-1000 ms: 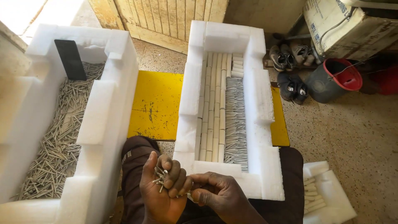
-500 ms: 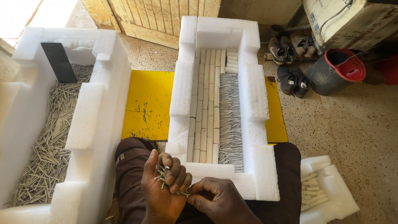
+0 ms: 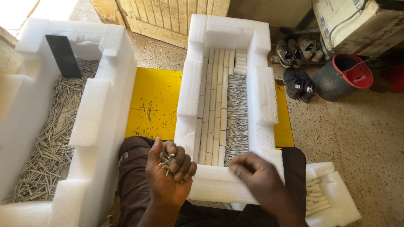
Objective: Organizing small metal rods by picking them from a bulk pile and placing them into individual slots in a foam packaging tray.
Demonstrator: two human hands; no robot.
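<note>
A large white foam tray (image 3: 90, 126) stands on the floor at the left, and its bottom is covered by a loose, unsorted heap of thin grey metal pins (image 3: 50, 138); a dark flat slab (image 3: 63, 54) is leaned against its far wall. A second foam tray (image 3: 261, 96) is set in the middle over a yellow mat (image 3: 153, 103), reaching to the person's lap. Inside it, wrapped pale bundles (image 3: 212, 105) are laid end to end in columns along the left side and across the far end, while aligned bare pins (image 3: 236, 117) fill a strip on the right. By the look of it, a good part of this tray is packed, but much loose stock is left in the left tray. A smaller foam piece (image 3: 332, 197) with a few pale bundles is seen at lower right.

A small bunch of pins (image 3: 167, 160) is gripped in the left hand (image 3: 168, 176), its fingers curled closed around them, just before the near wall of the middle tray. The right hand (image 3: 263, 185) is held over that near wall; its fingers are bent downward and blurred, and whether anything is pinched cannot be told
</note>
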